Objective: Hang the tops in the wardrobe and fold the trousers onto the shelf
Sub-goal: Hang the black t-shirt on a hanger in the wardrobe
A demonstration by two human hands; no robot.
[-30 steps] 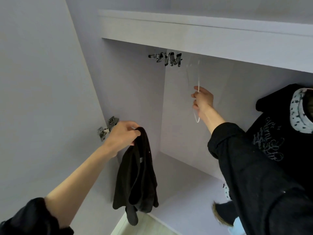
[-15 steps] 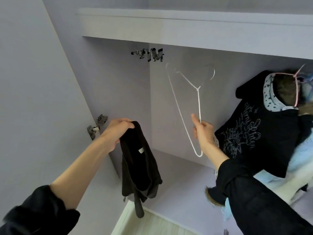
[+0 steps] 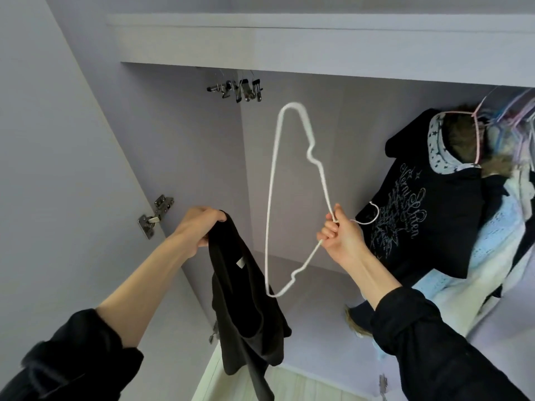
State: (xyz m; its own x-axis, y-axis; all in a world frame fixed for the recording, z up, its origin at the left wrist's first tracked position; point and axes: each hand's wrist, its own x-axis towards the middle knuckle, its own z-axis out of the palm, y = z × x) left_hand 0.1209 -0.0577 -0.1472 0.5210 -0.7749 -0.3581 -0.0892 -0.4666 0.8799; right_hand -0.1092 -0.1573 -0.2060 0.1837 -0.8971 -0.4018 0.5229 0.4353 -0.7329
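Black top [image 3: 243,299]: hanging limp in front of the open wardrobe, low and left of centre, bunched at its upper edge in the left hand; pale label showing near the neckline.
Left hand [image 3: 199,224]: gripping the top's upper edge, grip clamped round the fabric, arm reaching up from the lower left in a pushed-up black sleeve.
White hanger [image 3: 272,204]: being held up between the two hands, turned on its side, one shoulder end pointing up, the other down just beside the top; hook [image 3: 372,214] poking out to the right of the right hand.
Right hand [image 3: 341,235]: holding the hanger at its neck, grip clamped round the wire.
Wardrobe [image 3: 185,157]: standing open, lilac inside, shelf board [image 3: 318,41] running across the upper part.
Clip hangers [image 3: 240,88]: hanging bunched under the shelf at the back left corner.
Hinge [image 3: 156,215]: sitting on the left side panel near the left hand.
Hung clothes [image 3: 434,209]: crowding the right side, a black printed garment in front, pale blue and white pieces behind.
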